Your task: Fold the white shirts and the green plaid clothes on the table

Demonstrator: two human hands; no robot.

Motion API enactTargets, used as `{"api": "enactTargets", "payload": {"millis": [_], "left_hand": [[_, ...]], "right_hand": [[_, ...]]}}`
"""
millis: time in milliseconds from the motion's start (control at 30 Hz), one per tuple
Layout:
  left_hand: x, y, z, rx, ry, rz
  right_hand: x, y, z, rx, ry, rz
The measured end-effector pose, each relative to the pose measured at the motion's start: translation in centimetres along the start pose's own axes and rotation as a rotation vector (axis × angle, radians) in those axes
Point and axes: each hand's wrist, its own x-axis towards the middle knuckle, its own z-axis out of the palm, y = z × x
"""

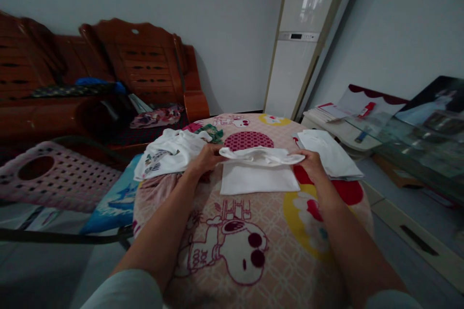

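Observation:
A white garment [259,176] lies partly folded on the round, patterned cloth [279,246] in the middle. Its far edge is lifted and stretched between my two hands. My left hand [209,158] pinches the left corner of that edge, and my right hand [309,161] grips the right corner. Left of my left hand is a crumpled white garment [176,149] with a dark print, next to a dusty pink cloth [159,188]. Beyond my right hand sits a folded white stack [328,153].
Wooden seats [141,67] stand at the back left, with a pink woven chair [61,176] and a blue cushion [118,200] nearer. A tall white cabinet unit [293,58] is behind. A glass-topped table [416,149] stands at the right.

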Motion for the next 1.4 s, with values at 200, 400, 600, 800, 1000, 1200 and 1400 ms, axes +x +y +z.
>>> {"api": "enactTargets", "payload": {"millis": [200,400,600,800,1000,1200,1400], "left_hand": [[-1.6,-0.5,1.4,0.145,-0.179,-0.006],[-1.5,-0.5,0.4,0.169,-0.21,0.034],[-2.2,0.5,-1.0,0.224,-0.351,-0.001],[-0.4,1.9,2.5,0.325,0.006,0.176],[1.3,-1.6,7.7,0.645,-0.149,0.3],[1.6,-3.8,7.6,0.778,-0.2,0.343],[1.4,-4.0,7.3,0.807,-0.219,0.35]], "right_hand": [[-1.5,2.8,-0.1,-0.041,-0.051,0.026],[-1.4,2.6,-0.4,-0.029,-0.045,-0.032],[-1.4,2.4,-1.2,-0.233,-0.056,-0.004],[-0.3,0.7,1.1,-0.329,-0.008,-0.348],[-0.1,2.9,5.1,-0.526,-0.275,-0.533],[-0.5,4.7,5.7,-0.732,-0.328,-0.587],[-0.8,4.3,5.6,-0.808,-0.314,-0.628]]}}
